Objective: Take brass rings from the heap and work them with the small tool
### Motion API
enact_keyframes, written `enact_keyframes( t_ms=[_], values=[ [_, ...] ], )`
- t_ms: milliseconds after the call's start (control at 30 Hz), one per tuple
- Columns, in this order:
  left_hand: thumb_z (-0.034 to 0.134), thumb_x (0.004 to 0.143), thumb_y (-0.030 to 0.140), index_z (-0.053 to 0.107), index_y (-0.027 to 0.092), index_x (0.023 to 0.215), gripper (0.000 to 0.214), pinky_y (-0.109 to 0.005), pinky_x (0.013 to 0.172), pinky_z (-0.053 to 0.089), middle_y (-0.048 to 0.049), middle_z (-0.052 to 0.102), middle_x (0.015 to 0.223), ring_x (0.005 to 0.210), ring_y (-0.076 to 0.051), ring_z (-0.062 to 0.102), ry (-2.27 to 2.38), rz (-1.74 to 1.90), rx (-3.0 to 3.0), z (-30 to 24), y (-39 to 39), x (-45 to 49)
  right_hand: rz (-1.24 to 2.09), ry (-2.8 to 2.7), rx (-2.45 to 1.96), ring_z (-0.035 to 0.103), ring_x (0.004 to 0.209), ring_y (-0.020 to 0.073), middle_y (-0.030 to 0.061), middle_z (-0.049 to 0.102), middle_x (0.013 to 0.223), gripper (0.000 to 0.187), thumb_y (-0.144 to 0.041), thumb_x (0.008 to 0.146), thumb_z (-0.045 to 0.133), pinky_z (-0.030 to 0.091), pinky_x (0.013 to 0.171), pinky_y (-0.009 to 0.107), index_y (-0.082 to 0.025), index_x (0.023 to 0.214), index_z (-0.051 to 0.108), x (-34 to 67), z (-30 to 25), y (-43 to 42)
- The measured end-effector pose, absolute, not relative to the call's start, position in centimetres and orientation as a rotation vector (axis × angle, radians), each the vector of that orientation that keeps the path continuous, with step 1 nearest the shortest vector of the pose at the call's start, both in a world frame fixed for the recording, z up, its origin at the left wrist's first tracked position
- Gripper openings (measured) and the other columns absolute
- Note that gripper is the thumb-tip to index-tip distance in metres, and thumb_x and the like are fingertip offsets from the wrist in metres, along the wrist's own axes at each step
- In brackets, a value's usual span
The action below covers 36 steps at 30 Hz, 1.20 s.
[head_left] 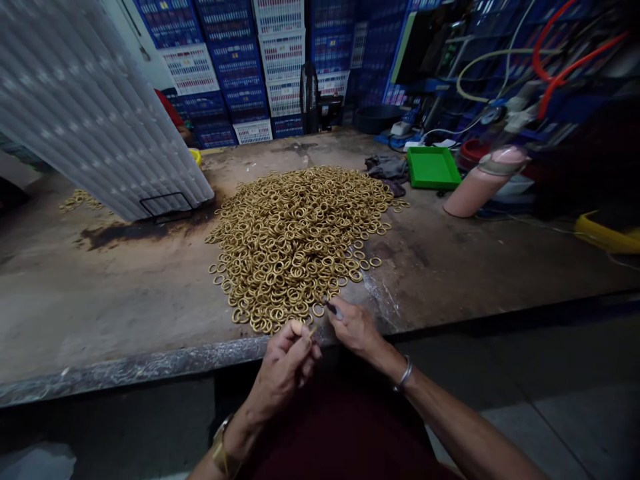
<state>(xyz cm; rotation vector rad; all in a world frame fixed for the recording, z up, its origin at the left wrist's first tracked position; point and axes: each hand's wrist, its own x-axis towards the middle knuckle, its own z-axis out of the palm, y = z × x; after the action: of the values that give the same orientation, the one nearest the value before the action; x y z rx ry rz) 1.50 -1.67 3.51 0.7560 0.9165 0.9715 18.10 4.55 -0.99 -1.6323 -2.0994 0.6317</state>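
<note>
A large heap of brass-coloured rings lies on the table in front of me. My left hand is at the table's front edge, just below the heap, with thumb and fingers pinched on a single ring seen nearly edge-on. To its right, my right hand is closed around a small dark-tipped tool; most of it is hidden in the fingers, and its kind does not show. The tool's tip points left toward the rings. The two hands are close together but apart.
Stacked translucent sheets stand tilted at the left beside a black wire frame. At the right are a green tray, a pink cylinder and a dark cloth. Blue and white crates rise behind. A person's red sleeve shows.
</note>
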Motion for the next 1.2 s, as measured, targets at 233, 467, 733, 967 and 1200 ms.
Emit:
enact_keyframes(
  t_ms=[233,467,733,967,1200],
  values=[
    [0.063,0.072,0.036,0.048,0.015,0.073,0.026,-0.016,0.038,0.027,-0.0027,0.059,0.083,0.049,-0.004,0.041,0.894,1.029,0.482,1.9,-0.5,1.4,0.372,-2.009,-1.777,0.056,0.081,0.0196,0.007,0.063,0.091,0.02,-0.029,0.08,0.049,0.037,0.067,0.027,-0.019,0.095,0.057,19.8,-1.3,6.0],
    [0.067,0.064,0.028,0.055,0.017,0.094,0.034,-0.017,0.043,0.032,-0.0004,0.057,0.073,0.053,-0.007,0.048,0.851,0.967,0.314,2.0,-0.6,1.3,0.34,-2.082,-1.851,0.056,0.085,0.0201,0.0079,0.061,0.098,0.021,-0.027,0.08,0.049,0.036,0.066,0.027,-0.02,0.099,0.054,18.8,-0.7,5.8],
    [0.07,0.064,0.032,0.05,0.015,0.069,0.027,-0.016,0.04,0.031,-0.0011,0.056,0.072,0.06,-0.01,0.053,0.878,1.001,0.36,1.2,-0.1,2.3,0.947,-1.729,-1.554,0.043,0.056,0.0104,-0.003,0.05,0.059,0.008,-0.025,0.072,0.05,0.032,0.054,0.021,-0.019,0.067,0.052,18.2,-0.3,5.9],
    [0.059,0.076,0.03,0.058,0.019,0.097,0.025,-0.021,0.053,0.043,0.0,0.061,0.07,0.057,-0.011,0.055,1.243,1.145,1.039,1.0,0.2,2.2,1.772,-1.281,-1.277,0.027,0.041,0.0048,-0.0092,0.035,0.051,0.013,-0.03,0.068,0.055,0.021,0.038,0.018,-0.019,0.068,0.047,16.4,1.0,4.6],
    [0.055,0.079,0.026,0.065,0.019,0.091,0.017,-0.03,0.079,0.044,-0.0055,0.067,0.088,0.083,-0.018,0.06,1.208,1.181,1.295,0.3,0.2,1.8,1.963,-1.129,-1.191,0.03,0.043,0.0038,-0.0071,0.043,0.054,0.012,-0.026,0.065,0.055,0.019,0.036,0.016,-0.018,0.067,0.047,15.6,0.7,3.9]
  ],
)
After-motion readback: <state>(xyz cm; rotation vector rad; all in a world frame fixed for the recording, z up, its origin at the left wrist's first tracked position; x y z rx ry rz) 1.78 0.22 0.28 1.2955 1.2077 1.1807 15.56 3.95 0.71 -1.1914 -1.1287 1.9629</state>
